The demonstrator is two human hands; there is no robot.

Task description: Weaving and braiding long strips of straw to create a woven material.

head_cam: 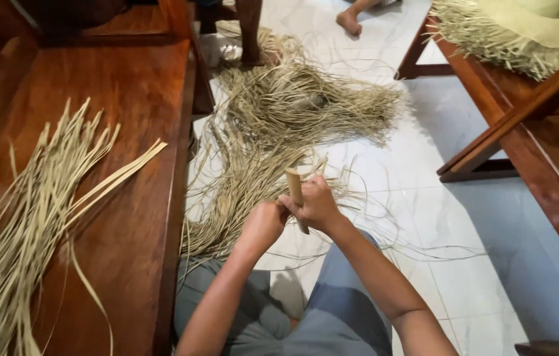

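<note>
My right hand (317,203) is closed around a short wooden stick tool (294,186) held upright over the floor. My left hand (265,223) sits right beside it, fingers curled and touching the lower part of the tool; what it pinches is hidden. Thin pale straw fibres trail from between the hands toward a large tangled pile of dry straw (292,112) on the white tiled floor. My knees in grey shorts (332,316) show below.
A dark wooden bench (141,99) at left carries a bundle of flat pale straw strips (35,204). Another wooden bench (530,132) at right holds a woven straw piece (523,33). Another person's bare foot (349,21) rests on the tiles at the top.
</note>
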